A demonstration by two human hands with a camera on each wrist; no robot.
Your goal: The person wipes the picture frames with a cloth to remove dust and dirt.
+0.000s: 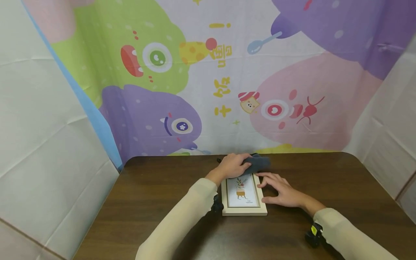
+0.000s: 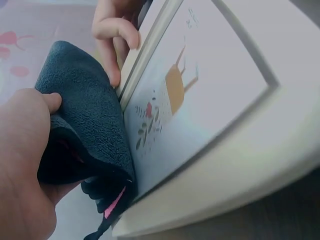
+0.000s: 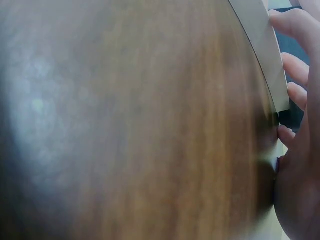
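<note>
A picture frame (image 1: 244, 212) with a pale wooden border lies flat on the table, showing a print of a potted plant on an orange stand. My left hand (image 1: 231, 166) grips a folded dark blue-grey cloth (image 1: 260, 163) at the far end of the frame. In the left wrist view the thumb lies over the fuzzy cloth (image 2: 82, 95), whose lower edge meets the print's surface; a bit of pink shows in its folds. My right hand (image 1: 282, 191) rests its fingertips and thumb along the frame's right side. The right wrist view shows those fingers (image 3: 295, 67) against the border's edge.
The dark brown wooden table (image 1: 156, 202) has rounded far corners. Behind it hangs a curtain (image 1: 234, 137) printed with cartoon monsters, and pale panels (image 1: 48, 144) stand at the left and right. Black wrist cameras (image 1: 313, 236) are strapped at both sleeves.
</note>
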